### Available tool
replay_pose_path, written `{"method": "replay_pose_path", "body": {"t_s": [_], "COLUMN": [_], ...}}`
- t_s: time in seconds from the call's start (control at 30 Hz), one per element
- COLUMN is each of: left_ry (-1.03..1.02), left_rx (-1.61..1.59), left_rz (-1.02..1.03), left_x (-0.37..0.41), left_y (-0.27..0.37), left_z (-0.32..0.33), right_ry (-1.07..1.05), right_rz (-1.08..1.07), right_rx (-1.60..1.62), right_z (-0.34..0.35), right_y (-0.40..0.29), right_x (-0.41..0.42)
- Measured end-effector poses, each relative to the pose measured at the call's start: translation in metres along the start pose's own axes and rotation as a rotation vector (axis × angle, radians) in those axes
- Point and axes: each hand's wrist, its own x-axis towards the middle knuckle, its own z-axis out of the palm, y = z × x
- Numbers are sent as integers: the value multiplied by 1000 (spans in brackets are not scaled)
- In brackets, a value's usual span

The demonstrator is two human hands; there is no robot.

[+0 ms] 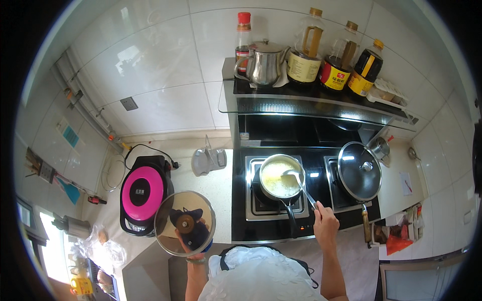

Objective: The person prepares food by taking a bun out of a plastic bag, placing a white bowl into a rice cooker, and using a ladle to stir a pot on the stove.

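Observation:
My right hand (pixel 326 222) grips the handle of a metal spoon (pixel 307 193). The spoon's head rests in pale yellow, liquid-looking food (pixel 276 177) inside a small saucepan (pixel 263 188). That saucepan sits on the left gas burner (pixel 250 210), its black handle angled toward me. Off to the left, my left hand (pixel 194 257) holds a round glass lid (pixel 165 222) with a metal rim and a brown knob. Part of this hand shows through the glass, and its exact grip is hard to make out.
A lidded frying pan (pixel 359 177) occupies the right burner, its wooden handle (pixel 366 225) jutting past the counter edge. Left stands a pink electric griddle (pixel 141 180) near a lid rest (pixel 209 161). Bottles (pixel 305 67) and a steel teapot (pixel 265 66) line the range hood (pixel 320 105).

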Motion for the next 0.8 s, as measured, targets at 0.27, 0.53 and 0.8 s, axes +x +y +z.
{"method": "replay_pose_path", "body": {"t_s": [0.27, 0.53, 0.8], "left_ry": [11, 43, 39], "left_rx": [-78, -50, -55], "left_rz": [-6, 11, 20], "left_x": [-5, -4, -7], "left_y": [-1, -7, -6], "left_z": [-9, 2, -1], "right_ry": [-158, -59, 79], "right_rz": [333, 265, 202], "right_rx": [386, 515, 552], "right_z": [-19, -22, -29], "right_y": [-1, -4, -12], "right_x": [-21, -27, -26]}}
